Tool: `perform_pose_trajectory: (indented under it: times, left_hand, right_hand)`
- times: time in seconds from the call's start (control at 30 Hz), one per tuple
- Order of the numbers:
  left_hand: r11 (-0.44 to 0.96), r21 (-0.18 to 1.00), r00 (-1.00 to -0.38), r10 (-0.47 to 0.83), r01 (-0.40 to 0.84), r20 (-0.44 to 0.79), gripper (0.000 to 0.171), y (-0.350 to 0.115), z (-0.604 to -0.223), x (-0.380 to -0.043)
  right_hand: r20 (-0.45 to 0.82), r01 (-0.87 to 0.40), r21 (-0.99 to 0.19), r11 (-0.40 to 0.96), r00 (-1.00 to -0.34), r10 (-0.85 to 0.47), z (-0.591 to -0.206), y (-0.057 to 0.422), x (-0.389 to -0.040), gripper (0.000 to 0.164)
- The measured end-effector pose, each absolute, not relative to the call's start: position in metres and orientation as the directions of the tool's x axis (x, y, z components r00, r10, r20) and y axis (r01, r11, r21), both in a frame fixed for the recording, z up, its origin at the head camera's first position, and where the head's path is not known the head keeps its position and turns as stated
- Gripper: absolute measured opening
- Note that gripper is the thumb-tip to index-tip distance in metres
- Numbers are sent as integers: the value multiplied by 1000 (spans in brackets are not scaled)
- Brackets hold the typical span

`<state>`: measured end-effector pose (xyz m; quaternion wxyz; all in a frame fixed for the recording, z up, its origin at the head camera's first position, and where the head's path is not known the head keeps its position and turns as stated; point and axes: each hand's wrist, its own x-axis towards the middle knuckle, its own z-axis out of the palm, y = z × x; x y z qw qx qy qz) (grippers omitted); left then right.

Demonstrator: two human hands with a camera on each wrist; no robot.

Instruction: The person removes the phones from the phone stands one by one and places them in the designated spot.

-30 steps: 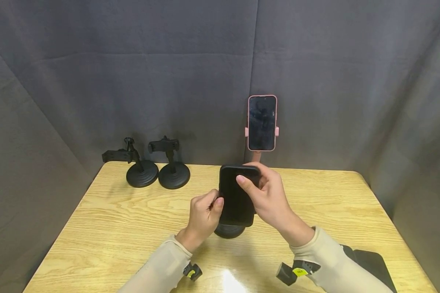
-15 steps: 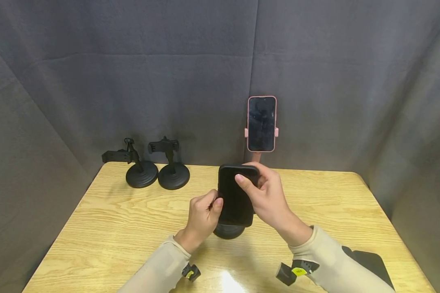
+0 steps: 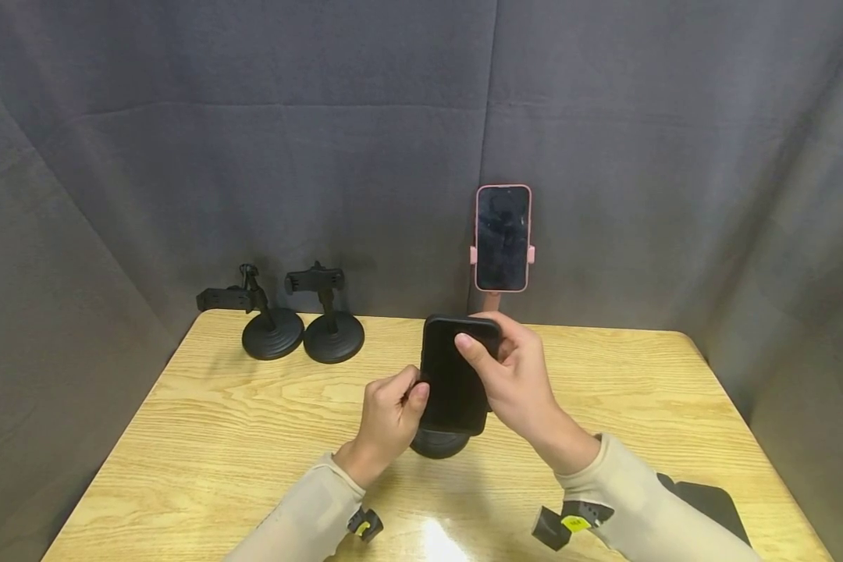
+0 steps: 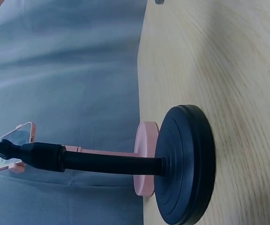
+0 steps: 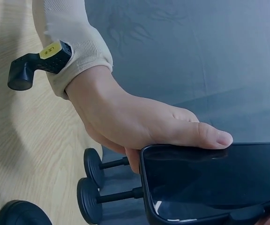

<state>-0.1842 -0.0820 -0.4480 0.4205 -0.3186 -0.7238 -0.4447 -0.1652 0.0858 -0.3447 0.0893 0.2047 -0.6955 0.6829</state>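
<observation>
A black smartphone (image 3: 453, 394) stands upright at the middle of the table, above the round black base (image 3: 439, 446) of a phone stand. My left hand (image 3: 382, 421) holds its left edge, thumb along the side and fingers curled behind. My right hand (image 3: 520, 382) grips the upper right edge, with the thumb on the screen. In the right wrist view a black clamp jaw shows at the phone's near edge. The stand's black pole (image 4: 111, 164) rises from its base in the left wrist view. The phone hides the stand's holder and several fingertips.
Two black phone stands (image 3: 274, 336) (image 3: 333, 338) are at the back left. A pink stand bearing a pink-cased phone (image 3: 503, 238) is behind the right hand. A flat black item (image 3: 713, 507) lies at the front right, partly under the sleeve. Grey cloth (image 3: 253, 156) surrounds the table.
Both hands keep their hold, and the phone stays in nearly the same place. Only a very slight shift of the view shows.
</observation>
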Motion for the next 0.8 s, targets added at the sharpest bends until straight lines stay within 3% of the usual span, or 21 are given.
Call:
perform_pose_trajectory:
  times: [0.8]
  left_hand:
    - [432, 357, -447, 125, 828, 886, 56, -85, -447, -183]
  right_hand:
    - [409, -410, -912, -25, -898, -162, -334, 84, -169, 12]
